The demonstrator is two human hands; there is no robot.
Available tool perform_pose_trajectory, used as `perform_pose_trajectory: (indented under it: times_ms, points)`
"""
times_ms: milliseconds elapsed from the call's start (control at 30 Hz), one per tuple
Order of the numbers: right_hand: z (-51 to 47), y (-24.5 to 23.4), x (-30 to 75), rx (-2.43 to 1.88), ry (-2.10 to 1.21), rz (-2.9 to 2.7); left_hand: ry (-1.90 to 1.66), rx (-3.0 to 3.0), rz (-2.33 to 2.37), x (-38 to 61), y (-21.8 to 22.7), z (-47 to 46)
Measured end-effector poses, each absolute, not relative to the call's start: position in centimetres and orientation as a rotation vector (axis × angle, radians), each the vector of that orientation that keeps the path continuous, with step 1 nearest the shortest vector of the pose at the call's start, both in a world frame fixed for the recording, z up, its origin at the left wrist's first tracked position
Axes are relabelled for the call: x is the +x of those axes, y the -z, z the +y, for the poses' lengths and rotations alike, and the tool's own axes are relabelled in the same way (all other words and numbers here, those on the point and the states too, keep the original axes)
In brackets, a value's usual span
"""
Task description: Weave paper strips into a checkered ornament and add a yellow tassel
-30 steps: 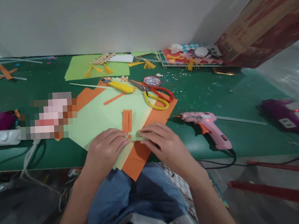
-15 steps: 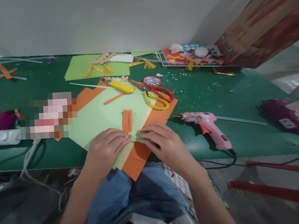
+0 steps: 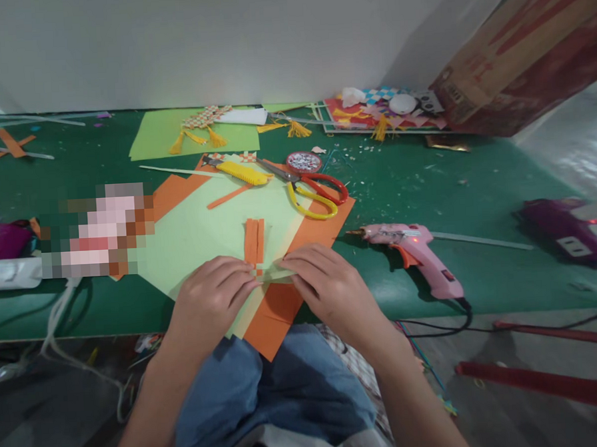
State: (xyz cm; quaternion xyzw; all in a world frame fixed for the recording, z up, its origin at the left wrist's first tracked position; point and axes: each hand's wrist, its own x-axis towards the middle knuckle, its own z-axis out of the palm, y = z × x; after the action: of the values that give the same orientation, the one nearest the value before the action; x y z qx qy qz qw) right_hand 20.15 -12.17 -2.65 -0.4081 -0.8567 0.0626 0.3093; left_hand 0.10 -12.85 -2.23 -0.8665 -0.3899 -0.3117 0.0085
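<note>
Orange paper strips point(image 3: 254, 238) stand upright side by side, woven at their lower end with pale green paper strips point(image 3: 277, 274) into a small checkered patch. My left hand point(image 3: 213, 291) is closed, its fingertips pinching the left edge of that weave. On the other side, my right hand point(image 3: 326, 282) pinches the right ends of the pale green strips. Both hands rest over a light green paper sheet point(image 3: 189, 229), which lies on orange sheets point(image 3: 321, 225). Just beyond the weave are scissors point(image 3: 309, 193) with red and yellow handles and a yellow utility knife point(image 3: 240, 172).
A pink glue gun point(image 3: 414, 244) lies to the right, its cord running over the table's front edge. A round dish of small bits point(image 3: 303, 162) sits behind the scissors. Tasselled woven pieces point(image 3: 208, 121) lie at the back, and a cardboard box point(image 3: 515, 59) stands back right.
My right hand's fingers have shifted slightly on the pale green strips, and more of the strips shows between my hands. The left hand stays in place.
</note>
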Motion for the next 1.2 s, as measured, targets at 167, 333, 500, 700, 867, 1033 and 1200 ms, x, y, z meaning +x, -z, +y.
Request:
perform_pose_trajectory:
  times_ms: [167,333,500,700,867,1033,1200]
  points:
    - [-12.2,2.1,19.0,-1.063,0.013,-2.167,1.014,-2.673,-1.272,0.1,2.4,-12.8]
    - [-12.1,1.3,17.6,-0.988,0.041,-2.171,0.953,-2.613,-1.340,0.5,2.2,-12.9]
    - [-12.1,1.4,17.4,-0.925,-0.110,-2.127,0.874,-2.525,-1.386,1.2,1.8,-13.0]
    - [-12.6,2.2,18.0,-1.008,-0.501,-2.075,0.893,-2.536,-1.468,1.3,1.9,-13.1]
    - [-12.8,2.4,17.9,-1.077,-0.610,-2.041,0.955,-2.571,-1.484,1.2,1.7,-13.3]
    - [-12.9,2.3,17.9,-1.067,-0.620,-2.007,1.025,-2.509,-1.731,1.1,1.8,-13.3]
    - [-13.0,2.4,17.8,-1.071,-0.640,-2.007,1.147,-2.444,-1.901,1.1,1.8,-13.3]
